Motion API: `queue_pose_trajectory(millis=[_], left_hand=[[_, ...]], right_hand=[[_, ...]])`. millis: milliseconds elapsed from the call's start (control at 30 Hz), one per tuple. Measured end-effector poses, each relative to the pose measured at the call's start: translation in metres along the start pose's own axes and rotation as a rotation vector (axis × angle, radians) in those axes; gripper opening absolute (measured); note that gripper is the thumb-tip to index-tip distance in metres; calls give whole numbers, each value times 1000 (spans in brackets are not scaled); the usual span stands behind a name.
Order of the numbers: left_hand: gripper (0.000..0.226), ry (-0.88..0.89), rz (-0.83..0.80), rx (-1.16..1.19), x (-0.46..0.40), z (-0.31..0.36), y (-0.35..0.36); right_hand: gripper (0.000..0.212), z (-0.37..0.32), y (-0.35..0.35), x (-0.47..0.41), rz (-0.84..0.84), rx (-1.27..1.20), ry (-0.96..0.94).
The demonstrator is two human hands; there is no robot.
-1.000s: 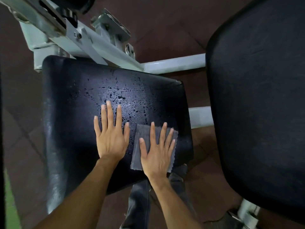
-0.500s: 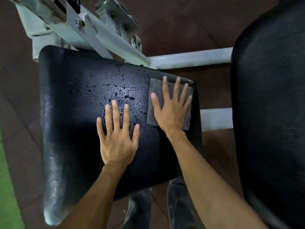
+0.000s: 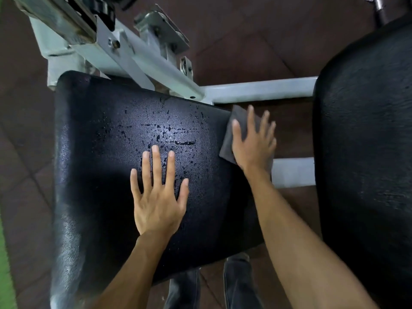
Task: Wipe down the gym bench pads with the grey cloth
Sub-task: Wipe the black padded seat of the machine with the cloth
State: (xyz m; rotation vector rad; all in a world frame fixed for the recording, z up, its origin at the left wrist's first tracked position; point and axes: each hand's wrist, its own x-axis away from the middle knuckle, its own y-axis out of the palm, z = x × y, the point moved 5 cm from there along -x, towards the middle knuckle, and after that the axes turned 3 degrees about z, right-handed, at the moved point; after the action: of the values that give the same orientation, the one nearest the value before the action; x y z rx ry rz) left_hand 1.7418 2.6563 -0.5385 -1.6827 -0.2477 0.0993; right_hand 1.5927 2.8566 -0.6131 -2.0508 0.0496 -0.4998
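A black bench pad (image 3: pixel 107 152) fills the middle of the view, with water droplets scattered over its centre. My left hand (image 3: pixel 157 197) lies flat on it with fingers spread and straight. The grey cloth (image 3: pixel 229 141) sits at the pad's far right corner and hangs partly over the edge. My right hand (image 3: pixel 254 141) presses flat on the cloth with straight fingers. A second black pad (image 3: pixel 365 141) stands at the right, apart from both hands.
The white steel frame (image 3: pixel 258 90) runs between the two pads, with a bracket and bolts (image 3: pixel 160 34) above the wet pad. Brown floor tiles (image 3: pixel 240 47) lie beyond. My dark trouser legs (image 3: pixel 236 286) show below the pad. A green strip (image 3: pixel 5 275) edges the left.
My right hand has slid the cloth up and to the right, from the pad's near edge to its far right corner. My left hand has stayed flat on the pad.
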Motion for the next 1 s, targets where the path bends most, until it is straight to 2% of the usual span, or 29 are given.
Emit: queue_pose_trajectory(millis=[67, 133, 233, 333, 433, 533, 633, 700, 767, 867, 1000], left_hand=[[69, 3, 11, -2, 0, 0, 0], [69, 2, 14, -6, -1, 0, 0], [69, 6, 12, 9, 0, 0, -1], [69, 8, 7, 2, 0, -1, -1], [68, 7, 10, 4, 0, 0, -2], [68, 10, 10, 7, 0, 1, -3], [68, 8, 20, -6, 1, 0, -1], [68, 12, 29, -11, 1, 0, -1], [68, 13, 30, -10, 0, 0, 0], [68, 6, 21, 15, 0, -1, -1], [67, -7, 24, 0, 0, -1, -1]], right_hand=[[66, -42, 7, -14, -34, 67, -198], [65, -64, 12, 13, -29, 100, -383], [62, -40, 16, 97, -49, 107, -553], [62, 29, 16, 156, -80, 145, -487], [64, 76, 11, 162, -114, 153, -337], [65, 65, 7, 112, -85, 130, -145], [66, 13, 5, 36, 4, 35, -51], [66, -20, 10, 18, 9, 56, -127], [65, -37, 14, 38, 8, 89, -279], [64, -8, 14, 112, -42, 135, -464], [66, 76, 14, 180, -126, 184, -362]])
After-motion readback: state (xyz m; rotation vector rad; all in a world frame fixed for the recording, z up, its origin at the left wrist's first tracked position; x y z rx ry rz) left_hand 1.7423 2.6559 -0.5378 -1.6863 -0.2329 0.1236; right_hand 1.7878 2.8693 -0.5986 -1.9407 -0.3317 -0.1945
